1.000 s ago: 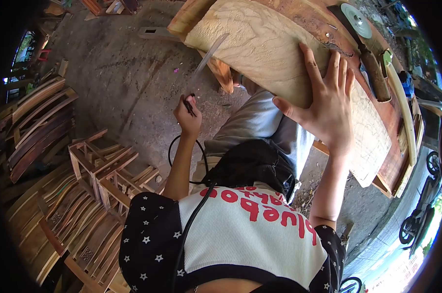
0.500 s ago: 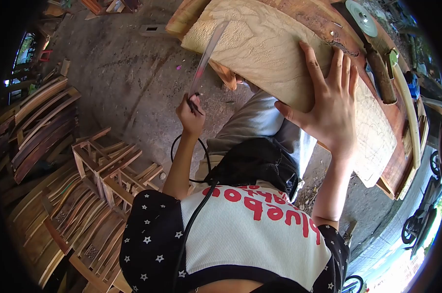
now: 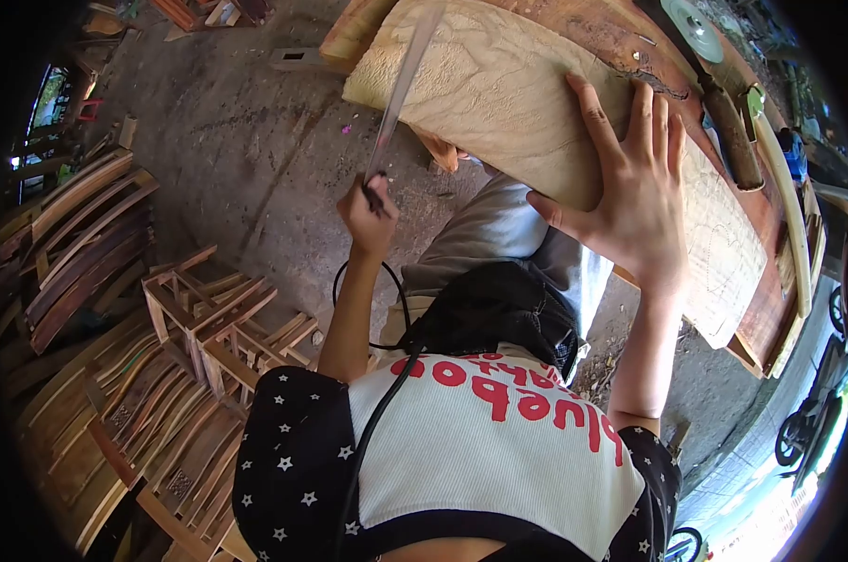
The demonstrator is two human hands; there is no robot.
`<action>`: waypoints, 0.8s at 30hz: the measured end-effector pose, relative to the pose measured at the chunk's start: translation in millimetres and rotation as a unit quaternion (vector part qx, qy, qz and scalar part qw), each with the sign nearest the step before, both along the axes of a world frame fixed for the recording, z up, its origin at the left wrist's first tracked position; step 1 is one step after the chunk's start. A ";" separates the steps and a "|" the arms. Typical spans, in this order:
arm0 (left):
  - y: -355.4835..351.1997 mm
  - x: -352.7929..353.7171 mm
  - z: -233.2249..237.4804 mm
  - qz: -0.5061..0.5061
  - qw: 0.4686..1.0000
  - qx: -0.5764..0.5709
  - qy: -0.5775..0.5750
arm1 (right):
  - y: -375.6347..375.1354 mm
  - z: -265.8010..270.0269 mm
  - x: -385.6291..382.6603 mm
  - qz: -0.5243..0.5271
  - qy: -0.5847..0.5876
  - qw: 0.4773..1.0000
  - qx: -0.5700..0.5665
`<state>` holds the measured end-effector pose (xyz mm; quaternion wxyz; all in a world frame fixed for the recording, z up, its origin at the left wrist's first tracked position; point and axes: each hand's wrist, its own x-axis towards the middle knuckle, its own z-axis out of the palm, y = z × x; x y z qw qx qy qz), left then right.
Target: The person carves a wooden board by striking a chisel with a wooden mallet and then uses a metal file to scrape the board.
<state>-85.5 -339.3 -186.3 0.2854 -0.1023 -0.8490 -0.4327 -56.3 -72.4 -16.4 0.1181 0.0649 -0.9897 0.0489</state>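
My left hand (image 3: 369,214) is closed round the dark grip of a long, narrow flat metal blade (image 3: 401,98). The blade slants up and crosses the near left edge of a pale wooden board (image 3: 499,84); motion blurs its far end. Whether it is a file or a saw I cannot tell. On the board's top face my right hand (image 3: 637,197) lies flat, fingers spread and thumb near the close edge. Pencil-like lines mark the board's right part. Under it is a reddish-brown wooden slab (image 3: 574,21).
A tool with a wooden handle (image 3: 731,136) and a pale disc (image 3: 694,30) lie at the slab's right. To my left stand a wooden frame (image 3: 204,323) and stacks of curved wooden strips (image 3: 91,253). Motorbikes (image 3: 808,412) stand at the far right.
My left hand has moved slightly right and up, pushing the blade farther across the board. My right hand stays spread on the board.
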 end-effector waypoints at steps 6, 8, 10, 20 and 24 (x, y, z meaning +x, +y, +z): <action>31.6 -15.7 29.2 -0.023 0.999 0.034 0.014 | 0.7 -1.3 -0.5 -0.005 0.007 1.000 0.007; 2.5 -7.2 -18.9 -0.006 0.999 0.033 0.005 | 1.4 -0.9 -0.3 0.001 0.009 1.000 -0.005; 0.9 -4.1 -14.4 -0.002 0.999 0.027 0.035 | 0.4 -0.8 0.3 -0.006 0.004 1.000 0.018; 1.2 -4.5 -18.5 -0.016 0.999 0.026 0.017 | 1.0 -1.0 1.0 -0.009 0.003 1.000 0.002; 29.6 -10.8 34.8 -0.035 0.997 0.065 -0.007 | -2.5 -2.8 2.0 -0.019 -0.004 1.000 0.018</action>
